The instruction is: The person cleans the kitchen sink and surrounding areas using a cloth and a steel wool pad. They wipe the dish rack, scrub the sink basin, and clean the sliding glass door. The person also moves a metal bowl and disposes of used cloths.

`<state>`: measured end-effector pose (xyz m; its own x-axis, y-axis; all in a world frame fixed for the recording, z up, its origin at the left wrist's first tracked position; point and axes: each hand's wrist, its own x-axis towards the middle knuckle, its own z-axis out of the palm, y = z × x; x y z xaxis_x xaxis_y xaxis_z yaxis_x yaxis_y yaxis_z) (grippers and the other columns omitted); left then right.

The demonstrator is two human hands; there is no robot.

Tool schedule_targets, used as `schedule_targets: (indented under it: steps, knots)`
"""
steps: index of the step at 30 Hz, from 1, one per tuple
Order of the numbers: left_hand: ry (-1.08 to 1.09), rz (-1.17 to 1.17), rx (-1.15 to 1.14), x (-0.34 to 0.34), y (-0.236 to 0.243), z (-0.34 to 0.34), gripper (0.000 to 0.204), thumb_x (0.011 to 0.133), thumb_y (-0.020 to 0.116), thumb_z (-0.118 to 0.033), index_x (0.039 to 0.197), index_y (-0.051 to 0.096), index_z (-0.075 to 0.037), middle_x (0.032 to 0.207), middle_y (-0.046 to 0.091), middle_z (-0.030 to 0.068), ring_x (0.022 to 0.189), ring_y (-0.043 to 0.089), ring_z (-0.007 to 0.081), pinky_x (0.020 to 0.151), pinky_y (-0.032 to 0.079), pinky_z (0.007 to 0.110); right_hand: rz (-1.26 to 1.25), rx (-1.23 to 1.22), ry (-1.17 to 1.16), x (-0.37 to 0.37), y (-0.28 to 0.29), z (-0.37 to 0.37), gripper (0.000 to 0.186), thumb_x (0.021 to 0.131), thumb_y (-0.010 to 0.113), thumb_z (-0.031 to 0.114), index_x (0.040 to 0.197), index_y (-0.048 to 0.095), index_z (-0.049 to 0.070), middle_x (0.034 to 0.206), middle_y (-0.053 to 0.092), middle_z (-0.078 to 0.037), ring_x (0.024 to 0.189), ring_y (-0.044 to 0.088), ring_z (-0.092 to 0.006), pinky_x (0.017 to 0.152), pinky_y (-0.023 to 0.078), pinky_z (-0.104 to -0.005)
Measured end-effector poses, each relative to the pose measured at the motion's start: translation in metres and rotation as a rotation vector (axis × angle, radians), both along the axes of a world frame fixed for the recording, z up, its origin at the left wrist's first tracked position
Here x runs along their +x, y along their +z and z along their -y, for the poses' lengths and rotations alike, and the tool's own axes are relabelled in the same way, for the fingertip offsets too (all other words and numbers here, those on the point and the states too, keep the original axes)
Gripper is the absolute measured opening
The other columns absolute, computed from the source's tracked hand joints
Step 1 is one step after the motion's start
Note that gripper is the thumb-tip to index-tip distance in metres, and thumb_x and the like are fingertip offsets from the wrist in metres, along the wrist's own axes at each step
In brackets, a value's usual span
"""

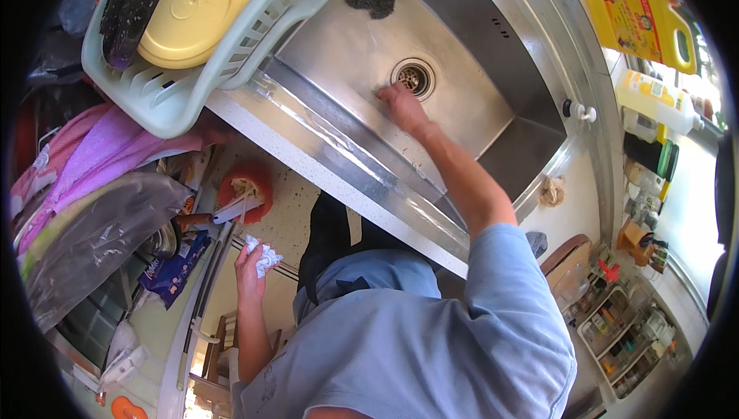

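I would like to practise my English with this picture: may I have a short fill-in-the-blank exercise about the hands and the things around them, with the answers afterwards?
1. The left hand holds a crumpled wad that is mostly ____ in colour.
2. In the metal sink, the drain is nearer to the person's ____ hand.
3. The big round item in the basket is ____ in colour.

Missing words: white; right; yellow.
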<state>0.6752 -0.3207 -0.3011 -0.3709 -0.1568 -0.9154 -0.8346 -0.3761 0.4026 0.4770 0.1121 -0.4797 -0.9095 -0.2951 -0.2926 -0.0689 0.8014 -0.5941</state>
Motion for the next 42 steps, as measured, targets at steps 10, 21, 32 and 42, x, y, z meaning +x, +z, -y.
schedule_targets:
  steps: [10, 21, 32, 42]
  knots:
    - [-0.024, -0.037, 0.021, -0.002, -0.002, -0.004, 0.031, 0.091, 0.055, -0.013, 0.119, 0.048, 0.000, 0.101, 0.060, 0.0131, 0.085, 0.064, 0.0242, 0.066, 0.055, 0.039, 0.060, 0.079, -0.415, 0.014, 0.035, -0.066, 0.015, 0.086, 0.055, 0.017, 0.090, 0.064, 0.006, 0.092, 0.060, -0.019, 0.088, 0.059, -0.0373, 0.077, 0.048, -0.0426]
    - [-0.003, -0.034, 0.025, 0.000, -0.003, -0.003, 0.032, 0.091, 0.055, -0.013, 0.120, 0.048, -0.001, 0.101, 0.060, 0.0121, 0.087, 0.063, 0.0245, 0.068, 0.055, 0.039, 0.141, 0.109, -0.370, 0.103, 0.013, -0.093, 0.011, 0.081, 0.057, 0.011, 0.090, 0.064, 0.007, 0.094, 0.060, -0.017, 0.092, 0.060, -0.0341, 0.080, 0.049, -0.0404]
    - [-0.044, 0.024, 0.000, -0.008, -0.008, -0.007, 0.034, 0.091, 0.056, -0.015, 0.120, 0.048, -0.001, 0.101, 0.060, 0.0116, 0.089, 0.063, 0.0247, 0.069, 0.055, 0.039, 0.300, 0.214, -0.266, 0.126, 0.040, -0.097, 0.013, 0.085, 0.054, 0.014, 0.094, 0.064, 0.011, 0.099, 0.060, -0.014, 0.094, 0.059, -0.0323, 0.082, 0.048, -0.0396]
    - [-0.020, 0.033, 0.024, -0.010, -0.006, -0.002, 0.033, 0.091, 0.056, -0.015, 0.121, 0.049, -0.003, 0.105, 0.060, 0.0125, 0.091, 0.063, 0.0252, 0.068, 0.055, 0.037, 0.321, 0.619, -0.336, 0.178, 0.014, -0.132, 0.013, 0.080, 0.052, 0.004, 0.088, 0.060, 0.008, 0.093, 0.060, -0.016, 0.088, 0.059, -0.0402, 0.077, 0.049, -0.0456]
